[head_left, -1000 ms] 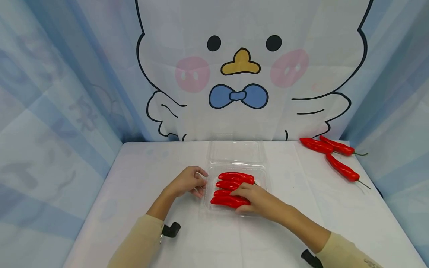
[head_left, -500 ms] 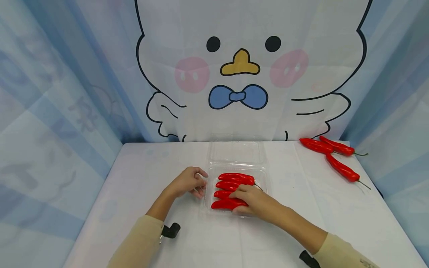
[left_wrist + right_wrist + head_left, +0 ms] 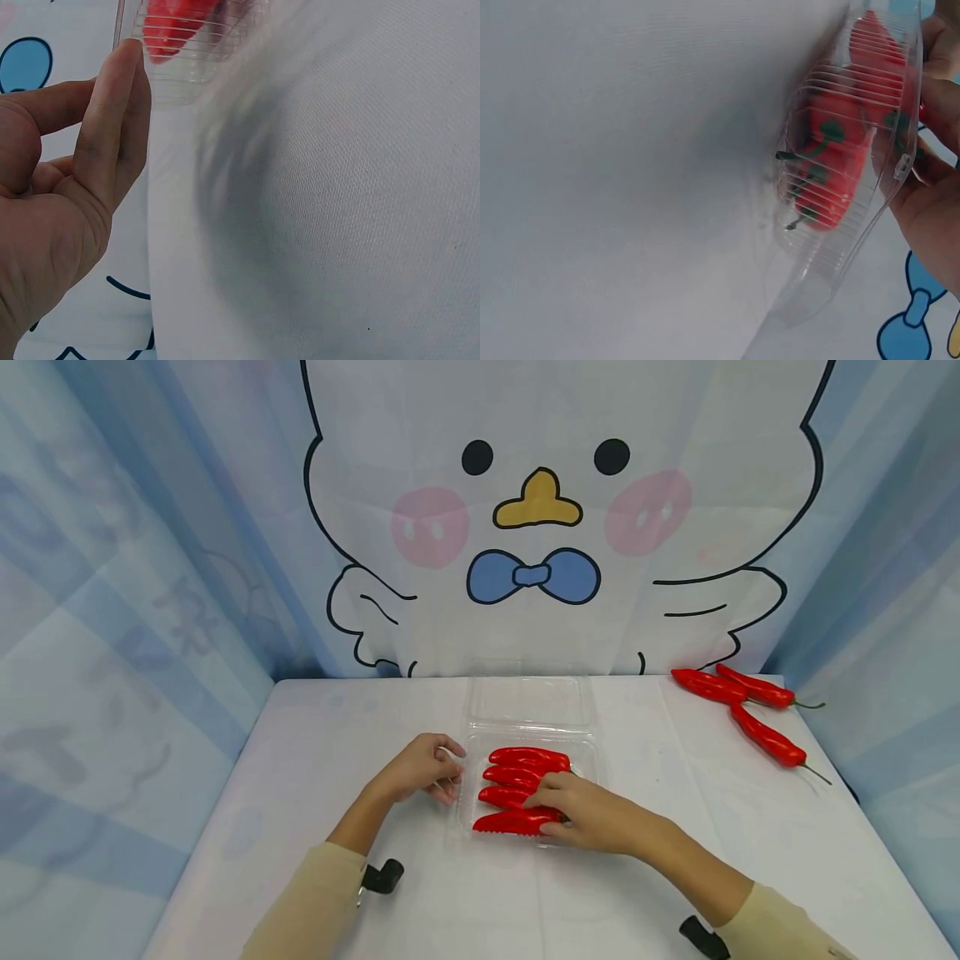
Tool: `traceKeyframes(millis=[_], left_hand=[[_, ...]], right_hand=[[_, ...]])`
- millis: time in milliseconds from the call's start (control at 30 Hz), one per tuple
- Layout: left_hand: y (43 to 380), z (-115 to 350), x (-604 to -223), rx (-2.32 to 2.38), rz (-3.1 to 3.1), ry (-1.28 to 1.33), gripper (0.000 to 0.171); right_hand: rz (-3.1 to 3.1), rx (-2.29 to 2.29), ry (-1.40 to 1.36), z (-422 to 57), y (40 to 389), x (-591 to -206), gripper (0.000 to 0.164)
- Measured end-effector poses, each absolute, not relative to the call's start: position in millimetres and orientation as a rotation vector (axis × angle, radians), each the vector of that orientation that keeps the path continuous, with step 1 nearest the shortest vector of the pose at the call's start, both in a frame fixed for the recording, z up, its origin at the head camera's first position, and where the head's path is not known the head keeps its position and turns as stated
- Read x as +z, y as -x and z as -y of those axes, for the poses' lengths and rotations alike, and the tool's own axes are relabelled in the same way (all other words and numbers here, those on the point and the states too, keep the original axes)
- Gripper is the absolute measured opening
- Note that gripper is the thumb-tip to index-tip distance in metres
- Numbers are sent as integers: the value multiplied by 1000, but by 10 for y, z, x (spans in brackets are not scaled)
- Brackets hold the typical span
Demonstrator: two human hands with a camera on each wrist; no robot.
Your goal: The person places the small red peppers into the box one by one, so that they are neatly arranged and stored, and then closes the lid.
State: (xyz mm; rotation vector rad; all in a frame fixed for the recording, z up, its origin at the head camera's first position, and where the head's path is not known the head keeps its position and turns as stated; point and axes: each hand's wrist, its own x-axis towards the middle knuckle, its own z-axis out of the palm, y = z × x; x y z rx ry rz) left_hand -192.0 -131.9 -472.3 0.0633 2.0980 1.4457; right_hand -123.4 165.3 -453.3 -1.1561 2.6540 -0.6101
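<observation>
Lying in a clear ribbed plastic box, lid opened back: four long, glossy red peppers, side by side, long axes running left to right across the white cloth-covered worktop, tips left, stem ends right. Nearest red pepper, along the box's near side: tip left, clamped towards its stem end between thumb and fingers in the grip of the right hand. Left hand: grip loose, fingers slightly bent, fingertips at the box's left edge. Three further red peppers, far right corner: tips to back left, green stems to front right. Surround: blue-and-white cloth curtains; cartoon print with blue bow tie behind. Beige right sleeve: dark marking, too small to read.
</observation>
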Motion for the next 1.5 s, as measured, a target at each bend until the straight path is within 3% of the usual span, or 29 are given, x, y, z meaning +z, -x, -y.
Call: traceKeyframes(millis=[867, 1500], left_hand=[[1910, 1331, -4731, 1443, -2098, -67, 31], [1920, 1319, -4721, 1419, -2125, -54, 31]], right_hand=[[-2587, -836, 1024, -1677, 1235, -4756, 36], [-2425, -851, 1014, -1776, 1388, -4572, 35]])
